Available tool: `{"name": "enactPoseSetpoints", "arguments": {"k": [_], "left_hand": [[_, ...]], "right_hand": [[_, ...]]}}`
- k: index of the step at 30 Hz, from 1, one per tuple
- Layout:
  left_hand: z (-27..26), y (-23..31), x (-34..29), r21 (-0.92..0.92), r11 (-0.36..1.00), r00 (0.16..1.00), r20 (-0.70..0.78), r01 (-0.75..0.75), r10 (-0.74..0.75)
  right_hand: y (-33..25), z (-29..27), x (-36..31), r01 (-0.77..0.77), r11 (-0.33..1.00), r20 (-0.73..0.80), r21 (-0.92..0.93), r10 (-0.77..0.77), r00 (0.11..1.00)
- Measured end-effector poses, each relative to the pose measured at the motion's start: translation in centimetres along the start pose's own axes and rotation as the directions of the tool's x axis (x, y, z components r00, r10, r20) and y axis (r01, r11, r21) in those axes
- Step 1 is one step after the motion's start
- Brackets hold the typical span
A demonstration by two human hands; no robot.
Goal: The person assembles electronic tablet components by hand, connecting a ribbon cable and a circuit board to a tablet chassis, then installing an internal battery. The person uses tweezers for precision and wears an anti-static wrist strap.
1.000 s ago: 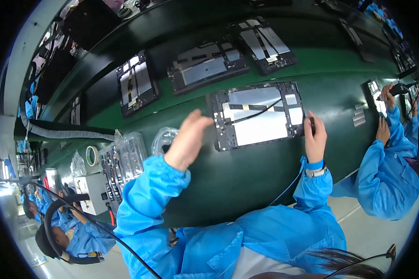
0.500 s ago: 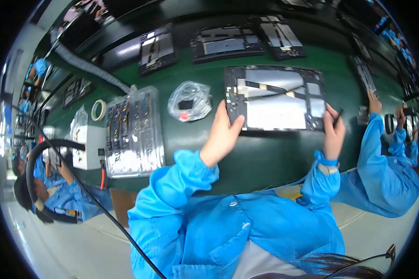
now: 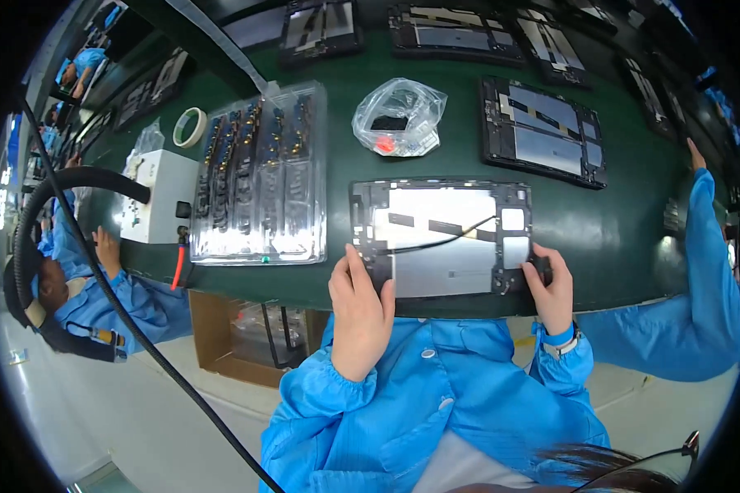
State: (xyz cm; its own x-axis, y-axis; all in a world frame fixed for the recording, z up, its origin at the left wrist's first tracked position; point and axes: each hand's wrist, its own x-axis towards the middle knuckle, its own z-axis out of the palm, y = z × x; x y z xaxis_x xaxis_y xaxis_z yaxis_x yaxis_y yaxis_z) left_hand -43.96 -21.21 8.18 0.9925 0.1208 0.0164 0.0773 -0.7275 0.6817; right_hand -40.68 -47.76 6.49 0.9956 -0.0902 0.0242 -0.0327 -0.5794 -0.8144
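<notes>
An opened tablet (image 3: 446, 275), its silver inner plates and black frame showing, is at the near edge of the green table, close to my body. My left hand (image 3: 360, 316) grips its left edge, fingers over the rim and thumb by the lower corner. At the lower right corner my right hand (image 3: 555, 292) pinches the edge, with something small and black by its fingers that I cannot make out. A thin black cable (image 3: 444, 241) curves across the tablet's face. Behind it another opened tablet (image 3: 547, 156) lies on the table.
To the left lies a clear plastic tray (image 3: 263, 234) of small parts, beside a white box (image 3: 160, 193) and a tape roll (image 3: 189, 127). A clear bag (image 3: 399, 119) lies mid-table. Several opened tablets line the back. An open cardboard box (image 3: 210, 337) stands below the table edge. People sit on both sides.
Both hands have brought the tablet toward my body and left relative to the table. Another opened tablet now shows about where it was. The whole view has shifted.
</notes>
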Motion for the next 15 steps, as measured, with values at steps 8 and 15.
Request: {"name": "enactPoseSetpoints", "arguments": {"k": [8, 15], "left_hand": [[-2.9, 3.7, 6.0, 0.288, 0.913, 0.957, 0.055, -0.29, 0.287], [3.3, 0.7, 14.0, 0.432, 0.857, 0.94, -0.055, -0.28, 0.336]], "right_hand": [[-7.4, -3.2, 5.4, 0.37, 0.882, 0.088, 0.292, -0.41, 0.908], [-12.6, 9.1, 17.4, 0.086, 0.884, 0.368, 0.459, -0.277, 0.887]]}}
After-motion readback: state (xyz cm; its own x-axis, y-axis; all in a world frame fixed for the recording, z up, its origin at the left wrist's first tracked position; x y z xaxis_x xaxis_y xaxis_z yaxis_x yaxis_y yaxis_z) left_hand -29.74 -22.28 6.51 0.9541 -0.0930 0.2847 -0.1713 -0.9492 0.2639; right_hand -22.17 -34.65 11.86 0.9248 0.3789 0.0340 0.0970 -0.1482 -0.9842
